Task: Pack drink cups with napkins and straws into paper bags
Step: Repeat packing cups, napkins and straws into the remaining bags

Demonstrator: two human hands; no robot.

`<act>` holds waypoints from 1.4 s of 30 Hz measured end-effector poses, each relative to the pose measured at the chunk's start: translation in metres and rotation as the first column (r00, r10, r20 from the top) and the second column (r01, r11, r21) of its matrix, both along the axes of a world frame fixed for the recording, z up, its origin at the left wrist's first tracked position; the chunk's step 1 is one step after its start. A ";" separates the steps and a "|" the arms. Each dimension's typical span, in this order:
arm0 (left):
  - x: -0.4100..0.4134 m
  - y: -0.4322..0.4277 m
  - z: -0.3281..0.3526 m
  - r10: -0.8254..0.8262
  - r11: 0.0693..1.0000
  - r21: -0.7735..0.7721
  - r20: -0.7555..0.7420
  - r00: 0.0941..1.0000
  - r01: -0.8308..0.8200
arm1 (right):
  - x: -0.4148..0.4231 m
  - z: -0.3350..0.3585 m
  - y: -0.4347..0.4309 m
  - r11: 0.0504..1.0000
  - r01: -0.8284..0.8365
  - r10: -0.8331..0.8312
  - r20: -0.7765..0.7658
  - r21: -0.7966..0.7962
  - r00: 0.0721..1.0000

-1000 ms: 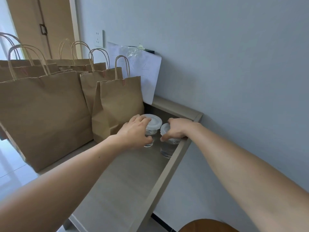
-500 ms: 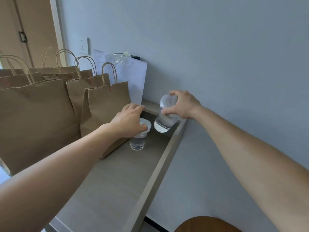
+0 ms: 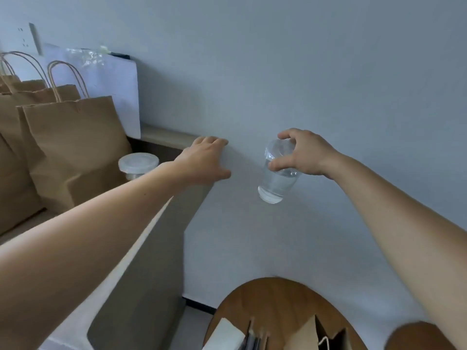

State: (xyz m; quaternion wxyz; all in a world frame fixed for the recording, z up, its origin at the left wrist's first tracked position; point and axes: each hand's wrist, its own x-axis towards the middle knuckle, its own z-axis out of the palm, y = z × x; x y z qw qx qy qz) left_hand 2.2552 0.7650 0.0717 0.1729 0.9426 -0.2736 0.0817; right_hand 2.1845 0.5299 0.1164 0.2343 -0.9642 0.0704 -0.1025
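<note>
My right hand (image 3: 300,154) grips a clear lidded cup (image 3: 276,180) of water by its rim, holding it tilted in the air in front of the wall, to the right of the shelf. My left hand (image 3: 204,161) rests open over the shelf's right corner and holds nothing. A second lidded cup (image 3: 138,162) stands on the shelf just left of my left forearm, next to a brown paper bag (image 3: 73,150). On the round wooden table (image 3: 278,299) below, white napkins (image 3: 225,335), straws (image 3: 254,334) and an open paper bag (image 3: 318,334) are partly in view.
Several more brown handled bags (image 3: 15,102) stand along the shelf (image 3: 161,135) at the left. A white bag (image 3: 111,92) leans on the wall behind them. The grey wall is close behind both hands. A wall socket (image 3: 27,36) sits at top left.
My right hand has lifted its cup off the shelf and carried it right and clear of the shelf. My left hand has let go of the other cup and moved right to the shelf corner.
</note>
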 end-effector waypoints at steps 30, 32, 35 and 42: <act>-0.227 -0.196 -0.353 0.111 0.973 0.199 -0.847 0.519 0.117 | -0.208 -0.273 -0.133 0.991 -0.081 0.021 -0.466 -0.109 0.885; -0.227 -0.197 -0.353 0.107 0.991 0.129 -0.901 0.420 0.024 | -0.215 -0.284 -0.128 0.984 -0.118 0.027 -0.534 -0.137 0.845; -0.228 -0.195 -0.350 0.129 0.992 0.119 -0.933 0.335 -0.048 | -0.220 -0.297 -0.120 0.958 -0.205 0.039 -0.615 -0.202 0.787; -0.238 -0.191 -0.352 0.133 0.991 0.122 -0.941 0.313 -0.055 | -0.221 -0.349 -0.099 0.933 -0.270 0.009 -0.735 -0.238 0.678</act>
